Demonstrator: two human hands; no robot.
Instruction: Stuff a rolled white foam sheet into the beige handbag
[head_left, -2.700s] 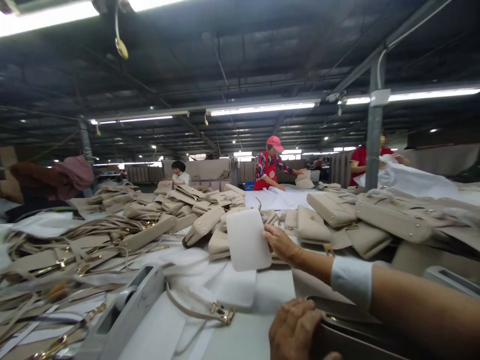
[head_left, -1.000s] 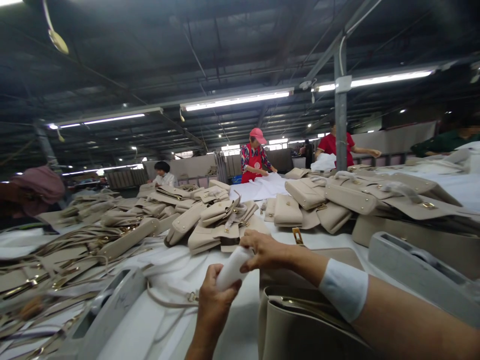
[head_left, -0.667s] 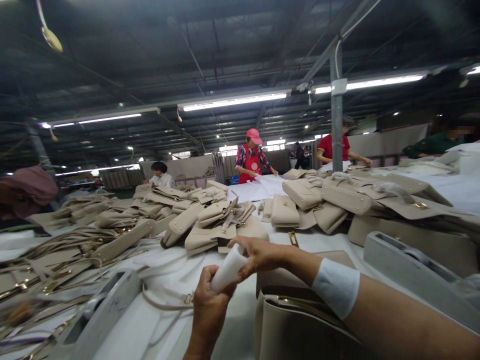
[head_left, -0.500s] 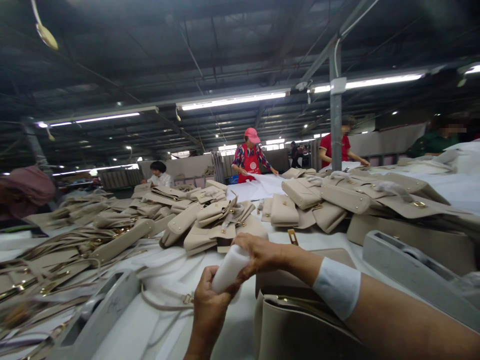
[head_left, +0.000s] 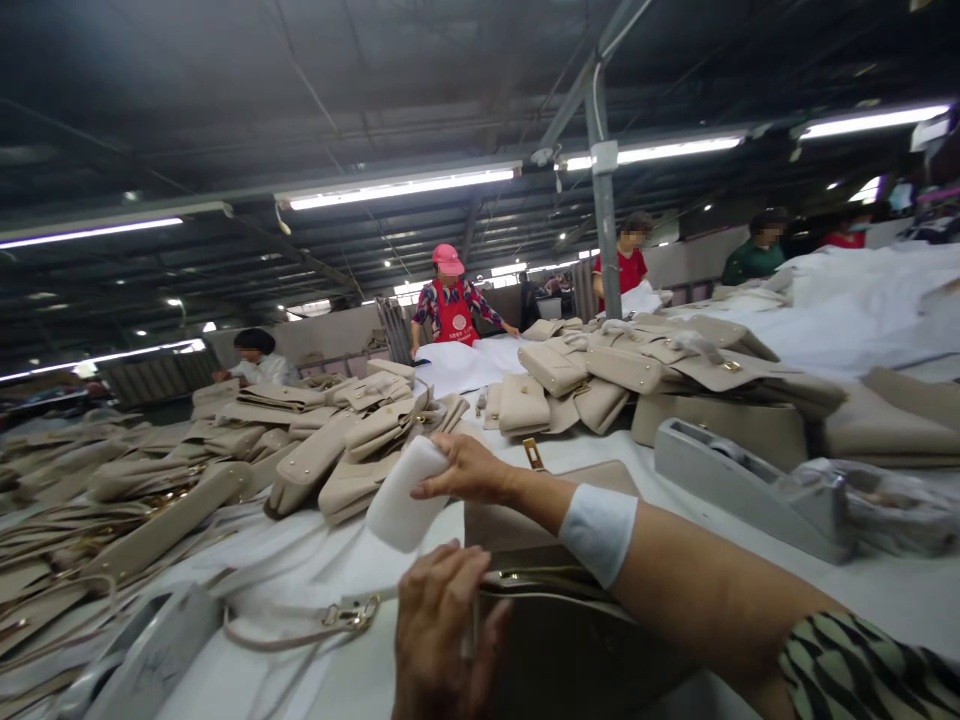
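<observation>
Over the white table [head_left: 892, 580], right hand [head_left: 471, 468] pinches white pad [head_left: 403, 502]; left hand [head_left: 439, 620], part-open, at beige bag [head_left: 585, 640]

From my remote seat, head view: right hand [head_left: 469, 472] pinching white padding [head_left: 407, 495] by its edge, left hand [head_left: 442, 625] at the near edge of open beige bag [head_left: 577, 620], loose strap [head_left: 277, 640] with gold clasp left of it, beige bags [head_left: 360, 430] heaped beyond.

Right arm [head_left: 697, 565] aslant leftward, right hand [head_left: 472, 468] in a pinch, left hand [head_left: 442, 635] lower, fingers [head_left: 448, 585] upward
</observation>
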